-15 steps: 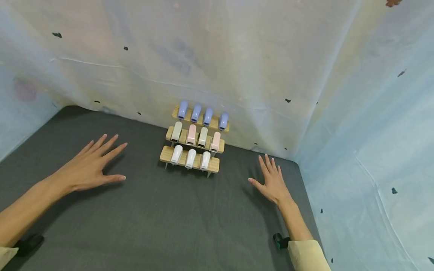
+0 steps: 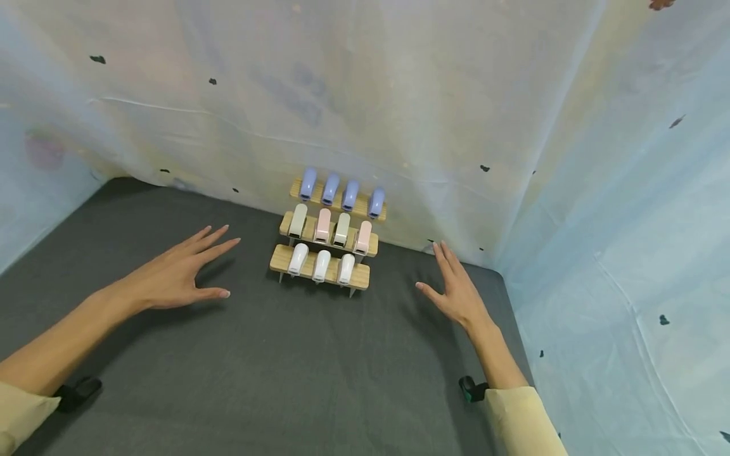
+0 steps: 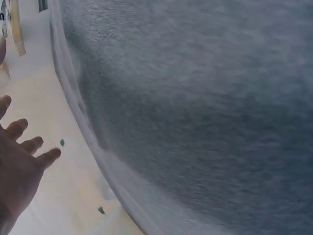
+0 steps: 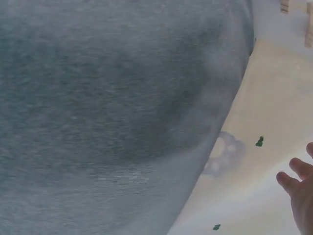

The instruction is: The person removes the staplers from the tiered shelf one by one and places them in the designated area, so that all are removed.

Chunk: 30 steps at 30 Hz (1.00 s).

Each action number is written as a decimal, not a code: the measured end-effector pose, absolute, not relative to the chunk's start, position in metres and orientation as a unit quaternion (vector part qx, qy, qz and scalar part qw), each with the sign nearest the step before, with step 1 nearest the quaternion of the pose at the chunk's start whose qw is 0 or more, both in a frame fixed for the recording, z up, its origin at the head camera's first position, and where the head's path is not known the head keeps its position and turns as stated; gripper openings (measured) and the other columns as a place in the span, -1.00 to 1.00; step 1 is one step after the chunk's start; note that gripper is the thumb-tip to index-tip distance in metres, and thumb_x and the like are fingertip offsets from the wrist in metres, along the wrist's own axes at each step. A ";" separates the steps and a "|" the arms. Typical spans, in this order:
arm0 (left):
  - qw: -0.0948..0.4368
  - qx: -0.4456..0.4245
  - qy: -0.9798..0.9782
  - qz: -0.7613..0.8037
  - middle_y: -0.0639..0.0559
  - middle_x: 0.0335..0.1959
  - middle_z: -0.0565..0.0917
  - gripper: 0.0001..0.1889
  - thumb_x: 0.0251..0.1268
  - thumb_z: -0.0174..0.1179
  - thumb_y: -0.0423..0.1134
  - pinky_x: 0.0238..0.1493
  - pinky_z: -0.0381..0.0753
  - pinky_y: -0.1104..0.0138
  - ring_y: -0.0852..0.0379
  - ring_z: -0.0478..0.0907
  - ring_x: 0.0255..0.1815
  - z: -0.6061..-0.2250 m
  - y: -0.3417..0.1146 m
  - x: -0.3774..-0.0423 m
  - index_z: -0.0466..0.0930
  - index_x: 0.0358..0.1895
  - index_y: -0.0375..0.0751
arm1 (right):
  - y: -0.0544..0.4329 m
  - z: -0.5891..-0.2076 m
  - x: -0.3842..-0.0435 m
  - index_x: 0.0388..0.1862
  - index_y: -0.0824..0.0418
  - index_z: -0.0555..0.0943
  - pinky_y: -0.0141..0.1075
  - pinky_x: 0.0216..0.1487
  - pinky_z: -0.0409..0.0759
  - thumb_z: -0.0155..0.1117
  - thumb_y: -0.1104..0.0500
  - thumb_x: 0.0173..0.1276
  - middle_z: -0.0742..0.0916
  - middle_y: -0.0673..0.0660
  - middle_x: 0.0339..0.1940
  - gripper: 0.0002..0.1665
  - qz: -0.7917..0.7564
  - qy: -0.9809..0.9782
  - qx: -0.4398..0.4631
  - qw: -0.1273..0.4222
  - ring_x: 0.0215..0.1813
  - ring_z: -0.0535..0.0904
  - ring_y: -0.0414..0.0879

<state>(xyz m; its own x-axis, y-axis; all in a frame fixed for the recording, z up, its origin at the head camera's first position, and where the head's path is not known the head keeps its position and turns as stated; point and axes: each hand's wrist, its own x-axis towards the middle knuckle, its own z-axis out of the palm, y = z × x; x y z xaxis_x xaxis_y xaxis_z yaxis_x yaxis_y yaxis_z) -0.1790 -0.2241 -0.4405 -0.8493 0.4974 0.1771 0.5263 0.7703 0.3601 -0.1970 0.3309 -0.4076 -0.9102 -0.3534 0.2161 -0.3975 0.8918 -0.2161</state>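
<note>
A three-step wooden rack [image 2: 279, 258] bears small staplers in rows. Several blue staplers [image 2: 330, 189] line its top board, two beige ones [image 2: 298, 220] and two pink ones [image 2: 322, 225] alternate on the middle board, and three white ones [image 2: 321, 266] sit on the lowest. To the left of the rack, my left hand [image 2: 177, 275] hovers over the table with fingers spread and nothing in it. My right hand [image 2: 459, 294] is off to the rack's right, also holding nothing, its fingers straight and thumb apart. Both wrist views catch only part of the left hand [image 3: 17, 166] and right hand [image 4: 303, 198].
Dark grey cloth covers the table [image 2: 319, 373]. Behind the rack hangs a pale patterned curtain [image 2: 365, 95], close to its top board. More curtain [image 2: 616, 253] encloses the right side, near my right arm. A dark strap device [image 2: 80, 392] sits at my left wrist.
My left hand has moved right, closer to the rack. The right hand has shifted slightly, its fingers now nearer together. The staplers stay where they were.
</note>
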 end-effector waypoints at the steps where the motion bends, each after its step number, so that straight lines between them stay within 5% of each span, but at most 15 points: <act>1: 0.033 -0.275 -0.938 -0.207 -0.09 0.62 -0.05 0.05 0.08 0.37 0.32 0.26 0.13 -0.33 -0.26 -0.15 0.59 -0.440 -0.222 -0.180 0.05 0.60 0.10 | 0.329 -0.406 -0.199 0.66 -0.09 -0.15 0.20 0.41 0.13 0.35 -0.17 0.33 0.07 0.17 0.64 0.15 0.134 -0.967 0.197 0.090 0.59 0.01 0.20; 10: 0.001 -0.298 -0.913 -0.278 -0.14 0.59 0.06 -0.06 0.16 0.35 0.24 0.21 0.30 -0.25 -0.34 0.17 0.47 -0.439 -0.205 -0.193 0.14 0.57 0.06 | 0.311 -0.388 -0.213 0.65 -0.07 -0.03 0.18 0.39 0.19 0.33 -0.20 0.35 0.22 0.17 0.59 0.06 0.178 -0.952 0.222 0.114 0.54 0.17 0.17; 15: -0.008 -0.300 -0.901 -0.313 -0.19 0.56 0.13 -0.08 0.16 0.37 0.21 0.23 0.25 -0.27 -0.35 0.17 0.47 -0.439 -0.200 -0.202 0.19 0.55 0.00 | 0.302 -0.377 -0.221 0.65 -0.07 0.00 0.19 0.36 0.23 0.29 -0.24 0.36 0.26 0.16 0.57 0.03 0.200 -0.948 0.225 0.108 0.51 0.22 0.16; 24: -0.008 -0.304 -0.877 -0.372 -0.25 0.45 0.32 -0.19 0.20 0.41 0.05 0.15 0.47 -0.12 -0.33 0.45 0.27 -0.440 -0.192 -0.210 0.30 0.48 -0.12 | 0.282 -0.366 -0.243 0.57 0.22 0.19 0.13 0.21 0.44 0.44 0.07 0.29 0.38 0.26 0.48 -0.03 0.249 -0.917 0.274 0.149 0.36 0.40 0.25; 30: -0.023 -0.292 -0.866 -0.404 -0.21 0.41 0.38 -0.26 0.21 0.41 0.02 0.20 0.46 -0.06 -0.28 0.46 0.27 -0.446 -0.187 -0.214 0.37 0.43 -0.11 | 0.266 -0.366 -0.254 0.52 0.27 0.26 0.07 0.20 0.48 0.46 0.18 0.27 0.45 0.32 0.40 -0.10 0.293 -0.900 0.284 0.153 0.32 0.43 0.27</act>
